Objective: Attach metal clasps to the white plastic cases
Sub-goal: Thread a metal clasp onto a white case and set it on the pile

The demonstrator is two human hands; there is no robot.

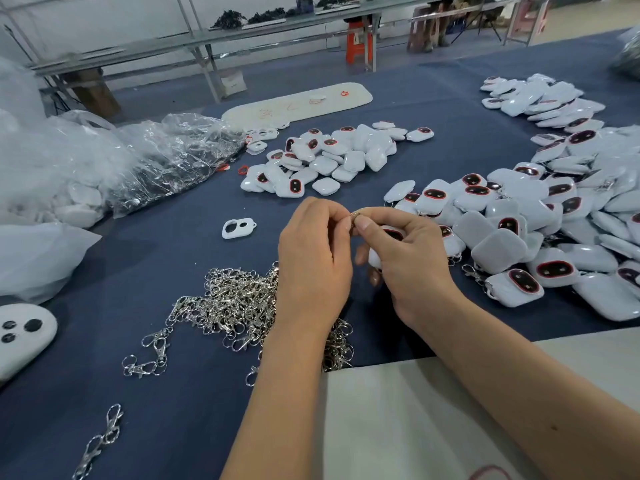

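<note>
- The left hand [313, 258] and right hand [405, 261] meet in mid-air above the blue counter [166, 258], just beyond the heap of loose clasps [242, 303].
- Between the two thumbs sits a small metal clasp ring [354, 216]; both grips are closed in a pinch on it, left thumb and forefinger from one side, right thumb from the other.
- The white case [388, 239] lies in the right hand, tucked under the curled fingers directly below the ring, its dark window facing up and away from the person.
- So the ring is at the case's top edge, with the case hanging down from it toward the heap; the right hand is the nearer to the case, the left touches only the metal.
- I judge the coming move is threading the ring through the case's loop, which I cannot make out.
- Beyond the heap and to its right lies the finished pile of cases [540, 216].
</note>
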